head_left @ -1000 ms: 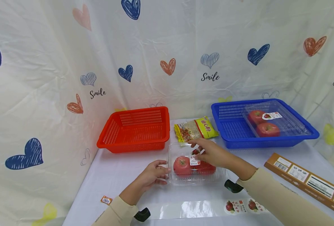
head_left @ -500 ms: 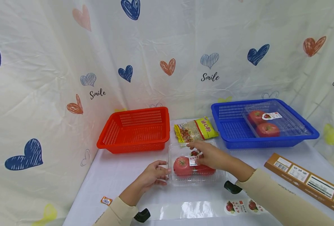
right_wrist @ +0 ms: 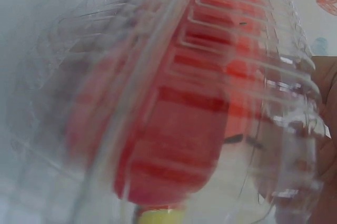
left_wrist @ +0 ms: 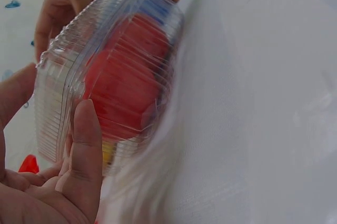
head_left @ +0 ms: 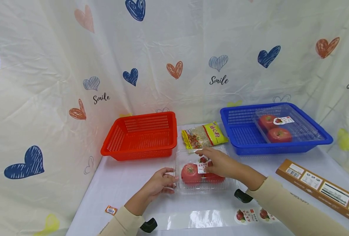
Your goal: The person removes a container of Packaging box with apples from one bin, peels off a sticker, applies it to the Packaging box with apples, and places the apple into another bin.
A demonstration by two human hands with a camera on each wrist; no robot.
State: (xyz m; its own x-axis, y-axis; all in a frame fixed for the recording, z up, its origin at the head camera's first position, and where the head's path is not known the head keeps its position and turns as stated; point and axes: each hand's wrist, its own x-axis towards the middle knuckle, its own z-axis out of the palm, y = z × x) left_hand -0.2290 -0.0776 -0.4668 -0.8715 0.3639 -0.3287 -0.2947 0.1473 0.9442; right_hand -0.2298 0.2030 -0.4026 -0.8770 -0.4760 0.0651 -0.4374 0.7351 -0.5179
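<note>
A clear plastic clamshell box (head_left: 187, 156) with two red apples (head_left: 191, 173) inside sits in the middle of the table. My left hand (head_left: 159, 182) is at its left end; in the left wrist view, one extended digit meets the lid's edge and another lies on the side wall. From the right, my right hand (head_left: 222, 162) reaches over the lid, with its fingertips on a white fruit label (head_left: 202, 168) and partly covering that label. In the right wrist view, the ribbed plastic wall and the red fruit behind it are blurred.
Behind the box lies a yellow food packet (head_left: 204, 135), between a red basket (head_left: 145, 152) and a blue basket (head_left: 242, 149) holding another boxed pair of apples (head_left: 279, 134). A label strip (head_left: 205, 219) lies in front, an orange sachet (head_left: 111, 210) left, a brown carton (head_left: 319, 188) right.
My right hand has shifted slightly over the label and covers a little more of its right side. My left hand and the box stay in place.
</note>
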